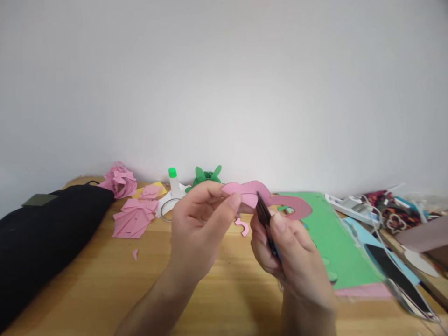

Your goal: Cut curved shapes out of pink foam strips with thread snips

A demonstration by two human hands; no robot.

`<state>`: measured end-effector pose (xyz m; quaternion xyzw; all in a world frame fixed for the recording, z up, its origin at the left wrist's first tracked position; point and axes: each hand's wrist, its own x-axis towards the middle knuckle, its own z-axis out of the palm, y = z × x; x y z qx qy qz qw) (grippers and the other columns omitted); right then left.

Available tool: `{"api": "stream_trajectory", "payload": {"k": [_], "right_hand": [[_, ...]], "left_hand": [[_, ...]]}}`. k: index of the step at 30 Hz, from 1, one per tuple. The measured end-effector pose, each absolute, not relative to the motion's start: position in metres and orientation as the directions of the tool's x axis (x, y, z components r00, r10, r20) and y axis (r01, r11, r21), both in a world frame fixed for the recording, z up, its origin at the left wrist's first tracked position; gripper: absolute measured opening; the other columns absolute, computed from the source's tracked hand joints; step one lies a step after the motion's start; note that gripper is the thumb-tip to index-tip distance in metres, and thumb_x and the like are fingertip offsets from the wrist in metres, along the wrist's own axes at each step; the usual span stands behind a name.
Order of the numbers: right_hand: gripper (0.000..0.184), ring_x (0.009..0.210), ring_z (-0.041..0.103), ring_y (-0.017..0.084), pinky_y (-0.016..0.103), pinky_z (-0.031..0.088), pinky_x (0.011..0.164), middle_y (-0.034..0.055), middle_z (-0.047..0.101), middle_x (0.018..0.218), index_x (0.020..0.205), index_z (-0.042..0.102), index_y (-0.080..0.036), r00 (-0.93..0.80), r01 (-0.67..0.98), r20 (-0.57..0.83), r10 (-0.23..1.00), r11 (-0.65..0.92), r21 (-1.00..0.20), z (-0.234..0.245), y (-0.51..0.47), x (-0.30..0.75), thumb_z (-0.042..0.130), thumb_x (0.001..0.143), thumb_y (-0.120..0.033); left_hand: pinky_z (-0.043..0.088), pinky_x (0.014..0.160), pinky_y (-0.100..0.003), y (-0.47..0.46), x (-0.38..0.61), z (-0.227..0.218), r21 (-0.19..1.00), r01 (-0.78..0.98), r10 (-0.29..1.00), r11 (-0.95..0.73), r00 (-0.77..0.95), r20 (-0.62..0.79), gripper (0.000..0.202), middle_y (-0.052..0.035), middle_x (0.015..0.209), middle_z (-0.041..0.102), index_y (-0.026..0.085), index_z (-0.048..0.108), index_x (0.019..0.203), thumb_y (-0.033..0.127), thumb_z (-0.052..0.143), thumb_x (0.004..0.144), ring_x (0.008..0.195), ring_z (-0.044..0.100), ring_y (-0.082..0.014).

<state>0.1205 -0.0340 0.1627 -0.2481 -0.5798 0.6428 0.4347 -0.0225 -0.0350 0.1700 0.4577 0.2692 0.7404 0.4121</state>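
Observation:
My left hand (199, 226) pinches a curvy cut piece of pink paper (257, 187) between thumb and fingers, held up above the table. The paper's looping end reaches right, over my right hand. Dark-bladed scissors (264, 215) are gripped in my right hand (296, 252), their handles hidden by the fingers. The blade tips point up and meet the paper's lower edge just right of my left thumb. On the wood below lies a small curved pink scrap (243, 227).
Pink paper pieces (131, 221) and a glue stick (173, 181) stand left of centre, near a green paper figure (207, 176). A black bag (52, 238) fills the left side. Green paper sheets (350, 252), cables and a phone-like dark object (397, 275) lie on the right.

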Motion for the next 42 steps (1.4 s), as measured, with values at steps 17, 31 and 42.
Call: {"api": "stream_trajectory", "payload": {"k": [17, 31, 42], "right_hand": [[0.042, 0.039, 0.016, 0.006, 0.021, 0.012, 0.037, -0.01, 0.029, 0.048, 0.074, 0.048, -0.02, -0.509, -0.321, 0.178, 0.842, 0.006, -0.947, 0.1646, -0.0343, 0.1172, 0.045, 0.099, -0.053], [0.039, 0.041, 0.017, 0.006, 0.019, 0.013, 0.038, -0.0096, 0.029, 0.049, 0.077, 0.051, -0.019, -0.502, -0.341, 0.206, 0.84, 0.026, -0.94, 0.1605, -0.0335, 0.1199, 0.044, 0.101, -0.049], [0.04, 0.041, 0.018, 0.005, 0.019, 0.013, 0.038, -0.0095, 0.029, 0.049, 0.076, 0.05, -0.018, -0.499, -0.33, 0.203, 0.842, 0.032, -0.943, 0.162, -0.0338, 0.1199, 0.045, 0.101, -0.049]], "left_hand": [[0.055, 0.053, -0.022, -0.0365, -0.0211, 0.1725, 0.833, -0.21, 0.856, -0.512, -0.209, 0.473, 0.015, 0.0038, 0.063, 0.067, 0.023, 0.07, 0.07, 0.025, 0.071, 0.085, 0.052, 0.06, -0.0094], [0.053, 0.049, -0.014, -0.0364, -0.0212, 0.1754, 0.829, -0.151, 0.832, -0.538, -0.249, 0.495, 0.012, 0.0036, 0.07, 0.07, 0.021, 0.07, 0.072, 0.019, 0.07, 0.084, 0.057, 0.063, -0.0072], [0.053, 0.046, -0.014, -0.0367, -0.0211, 0.1751, 0.829, -0.167, 0.836, -0.535, -0.245, 0.49, 0.011, 0.0028, 0.072, 0.071, 0.022, 0.071, 0.074, 0.019, 0.07, 0.084, 0.061, 0.065, -0.0094]]}}
